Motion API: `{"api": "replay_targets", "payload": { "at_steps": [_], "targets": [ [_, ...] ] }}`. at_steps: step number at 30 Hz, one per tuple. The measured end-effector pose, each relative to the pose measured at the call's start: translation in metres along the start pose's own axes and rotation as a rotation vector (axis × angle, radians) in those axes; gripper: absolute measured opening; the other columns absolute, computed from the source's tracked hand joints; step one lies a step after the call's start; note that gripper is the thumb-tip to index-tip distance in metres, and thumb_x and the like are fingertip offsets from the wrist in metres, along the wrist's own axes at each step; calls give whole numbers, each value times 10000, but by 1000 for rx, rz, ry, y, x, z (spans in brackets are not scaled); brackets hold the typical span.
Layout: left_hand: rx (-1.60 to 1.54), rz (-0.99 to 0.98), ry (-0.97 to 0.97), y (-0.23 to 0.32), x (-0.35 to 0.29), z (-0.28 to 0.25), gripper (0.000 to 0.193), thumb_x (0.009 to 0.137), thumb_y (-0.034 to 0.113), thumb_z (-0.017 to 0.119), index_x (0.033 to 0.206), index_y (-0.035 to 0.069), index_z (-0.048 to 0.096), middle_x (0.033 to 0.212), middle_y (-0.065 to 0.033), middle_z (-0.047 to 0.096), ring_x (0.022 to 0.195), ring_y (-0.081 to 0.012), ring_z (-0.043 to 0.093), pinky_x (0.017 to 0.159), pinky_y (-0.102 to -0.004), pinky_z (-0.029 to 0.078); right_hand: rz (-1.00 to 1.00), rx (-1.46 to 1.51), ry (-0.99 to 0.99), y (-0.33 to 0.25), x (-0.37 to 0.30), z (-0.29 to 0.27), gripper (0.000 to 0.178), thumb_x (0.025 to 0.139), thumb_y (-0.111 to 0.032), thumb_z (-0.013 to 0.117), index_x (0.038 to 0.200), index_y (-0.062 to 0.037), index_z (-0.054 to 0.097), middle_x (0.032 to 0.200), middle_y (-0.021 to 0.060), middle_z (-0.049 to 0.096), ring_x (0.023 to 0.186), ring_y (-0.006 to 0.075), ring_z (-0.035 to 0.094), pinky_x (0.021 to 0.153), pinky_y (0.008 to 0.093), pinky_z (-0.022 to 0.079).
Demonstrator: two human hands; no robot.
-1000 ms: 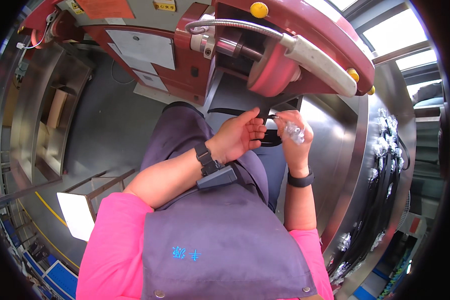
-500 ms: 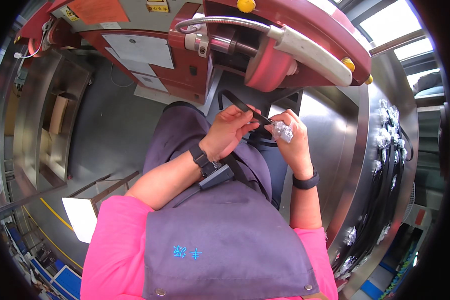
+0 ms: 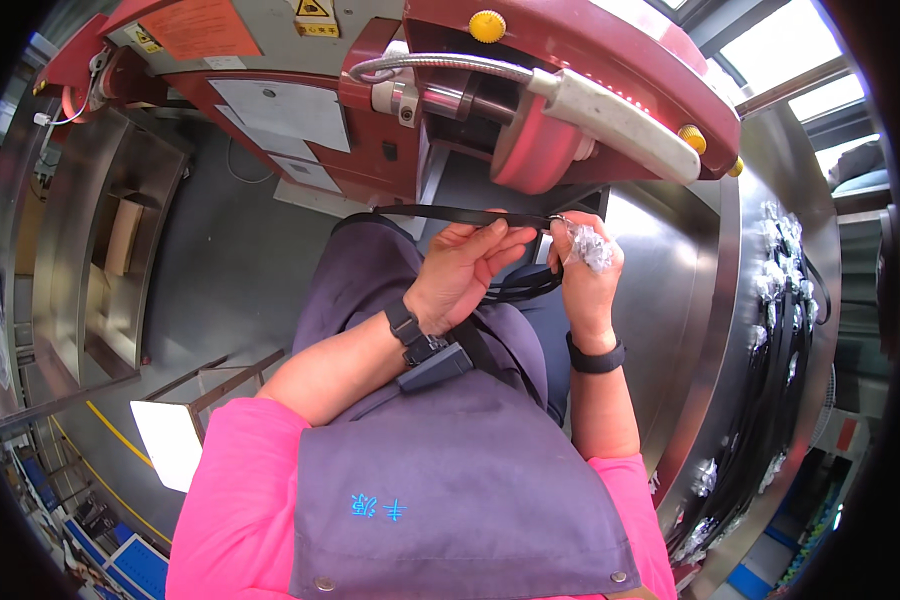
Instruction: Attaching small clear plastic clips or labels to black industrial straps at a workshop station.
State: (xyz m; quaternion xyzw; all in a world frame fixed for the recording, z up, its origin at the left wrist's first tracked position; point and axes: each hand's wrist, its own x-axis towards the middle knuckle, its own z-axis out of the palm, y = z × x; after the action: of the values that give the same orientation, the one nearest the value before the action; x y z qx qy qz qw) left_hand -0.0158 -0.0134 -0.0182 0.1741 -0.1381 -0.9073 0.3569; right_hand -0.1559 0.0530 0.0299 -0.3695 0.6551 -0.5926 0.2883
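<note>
A long black belt (image 3: pixel 440 212) is stretched between my hands just below the machine's wheel. My left hand (image 3: pixel 462 262) pinches the strap between thumb and fingers, and one length runs on leftward past it. In my right hand (image 3: pixel 592 285), the belt's end is gripped where clear crinkled plastic wrap (image 3: pixel 590 248) covers it; what lies inside the wrap, perhaps a buckle, cannot be made out. More loops of black strap (image 3: pixel 525 287) hang beneath both hands over my lap.
Ahead stands a red machine (image 3: pixel 370 150) with a reddish wheel (image 3: pixel 532 145) and a pale guard arm (image 3: pixel 625 120) close above my hands. To the right, several black belts with plastic-wrapped ends (image 3: pixel 770 330) lie along a metal tray's edge (image 3: pixel 705 330). Metal shelving (image 3: pixel 70 240) is at left.
Both hands have shifted the belt: its free length, formerly slanting up and curled, now lies nearly level out to the left. My right hand has turned and moved slightly right.
</note>
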Motion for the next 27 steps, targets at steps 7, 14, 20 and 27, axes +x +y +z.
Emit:
{"api": "replay_targets", "payload": {
  "at_steps": [7, 14, 20, 27],
  "targets": [
    [-31, 0, 8, 3, 3, 6, 175, 953, 99, 554, 1002, -36, 654, 1128, -205, 644, 1084, -250, 631, 924, -295, 534, 41, 18, 17, -2, 13, 7, 100, 899, -75, 640, 949, 7, 616, 757, 57, 648, 538, 69, 508, 479, 214, 386],
    [-46, 10, 13, 2, 5, 6, 185, 949, 105, 561, 1009, -42, 657, 1140, -208, 640, 1088, -238, 630, 931, -286, 528, 78, 114, 22, 3, 21, 10, 108, 889, -81, 654, 941, 10, 626, 705, 48, 635, 506, 51, 497, 453, 203, 374],
    [-53, 9, 28, 3, 6, 7, 180, 948, 101, 561, 1003, -40, 659, 1132, -205, 644, 1082, -232, 632, 941, -283, 521, 104, 138, 11, 7, 26, 10, 135, 887, -93, 661, 955, 16, 621, 716, 54, 641, 502, 62, 501, 454, 211, 383],
    [-67, 19, 25, 4, 6, 11, 181, 951, 88, 552, 1002, -54, 653, 1131, -204, 642, 1084, -223, 628, 957, -278, 514, 123, 137, 24, 8, 30, 10, 138, 884, -94, 665, 954, 18, 621, 726, 57, 647, 505, 66, 505, 455, 213, 390]
  ]
}}
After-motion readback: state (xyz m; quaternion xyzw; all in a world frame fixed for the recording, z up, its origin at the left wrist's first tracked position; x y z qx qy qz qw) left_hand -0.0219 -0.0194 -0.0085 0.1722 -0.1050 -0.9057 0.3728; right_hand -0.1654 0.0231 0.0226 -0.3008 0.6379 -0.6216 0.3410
